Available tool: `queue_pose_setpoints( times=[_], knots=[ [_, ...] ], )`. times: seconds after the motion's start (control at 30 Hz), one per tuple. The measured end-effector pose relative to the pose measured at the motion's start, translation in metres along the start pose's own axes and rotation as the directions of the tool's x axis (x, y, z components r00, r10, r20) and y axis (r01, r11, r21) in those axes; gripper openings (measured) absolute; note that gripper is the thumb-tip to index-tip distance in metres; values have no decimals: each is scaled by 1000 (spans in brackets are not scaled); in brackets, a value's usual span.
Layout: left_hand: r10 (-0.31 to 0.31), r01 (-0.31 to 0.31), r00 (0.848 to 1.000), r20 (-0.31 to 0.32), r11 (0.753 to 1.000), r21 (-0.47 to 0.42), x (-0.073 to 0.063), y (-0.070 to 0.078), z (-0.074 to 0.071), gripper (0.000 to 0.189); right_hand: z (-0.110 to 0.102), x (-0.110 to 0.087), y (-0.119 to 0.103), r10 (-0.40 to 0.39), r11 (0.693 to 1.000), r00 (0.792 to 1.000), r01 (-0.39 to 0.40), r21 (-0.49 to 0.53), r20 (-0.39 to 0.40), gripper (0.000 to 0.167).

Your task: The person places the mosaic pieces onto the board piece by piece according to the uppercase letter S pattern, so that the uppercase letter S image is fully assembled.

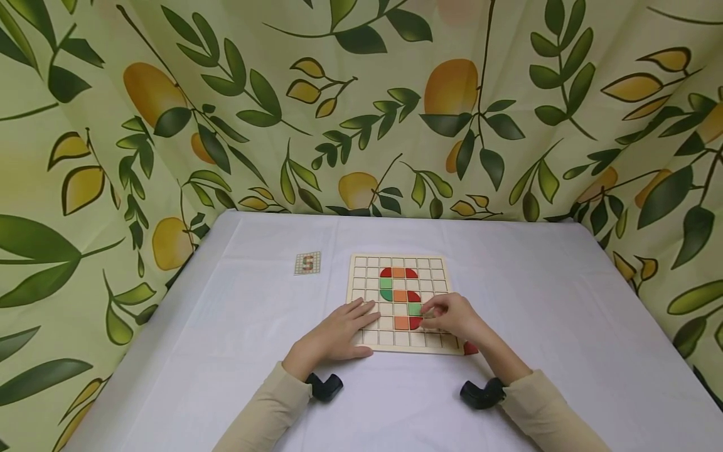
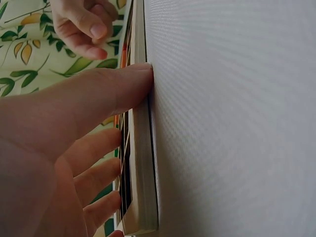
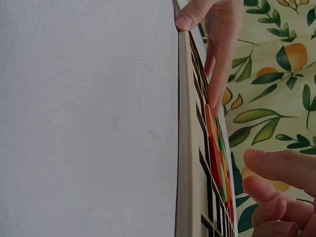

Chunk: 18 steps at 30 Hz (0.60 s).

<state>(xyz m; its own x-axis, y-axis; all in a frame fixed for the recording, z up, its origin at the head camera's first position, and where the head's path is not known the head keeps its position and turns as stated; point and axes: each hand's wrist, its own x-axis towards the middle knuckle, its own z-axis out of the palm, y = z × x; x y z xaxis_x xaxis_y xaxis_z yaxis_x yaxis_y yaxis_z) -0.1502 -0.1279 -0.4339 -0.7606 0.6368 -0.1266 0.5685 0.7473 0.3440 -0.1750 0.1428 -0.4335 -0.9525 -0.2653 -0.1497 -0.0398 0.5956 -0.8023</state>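
Note:
A wooden grid board [image 1: 432, 338] lies on the white table, with red, orange and green tiles forming an S-like curve. My left hand [image 1: 341, 329] rests on its left side, fingers spread and straight; the thumb [image 2: 126, 84] lies against the near edge in the left wrist view. Over the board's right half, my right hand [image 1: 456, 314] hovers with loosely bent fingers beside a light green tile [image 1: 414, 309]. Nothing shows between its thumb and forefinger in the right wrist view. Below that tile are a red tile [image 1: 415, 322] and an orange tile [image 1: 401, 322].
A small card [image 1: 307, 263] printed with a similar coloured figure on a grid lies left of the board. At the board's near right corner is a red piece [image 1: 471, 348], partly hidden by the right wrist. A leaf-and-fruit patterned curtain [image 1: 361, 125] hangs behind the white table [image 1: 248, 301].

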Motion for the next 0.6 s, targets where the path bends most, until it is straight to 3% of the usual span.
queue_pose_setpoints(
  times=[0.6],
  knots=[
    [-5,5,1000,4,1000,8,2,0,2,68,-14,-11,9,61,998,998,-61,-9,-6,21]
  ],
)
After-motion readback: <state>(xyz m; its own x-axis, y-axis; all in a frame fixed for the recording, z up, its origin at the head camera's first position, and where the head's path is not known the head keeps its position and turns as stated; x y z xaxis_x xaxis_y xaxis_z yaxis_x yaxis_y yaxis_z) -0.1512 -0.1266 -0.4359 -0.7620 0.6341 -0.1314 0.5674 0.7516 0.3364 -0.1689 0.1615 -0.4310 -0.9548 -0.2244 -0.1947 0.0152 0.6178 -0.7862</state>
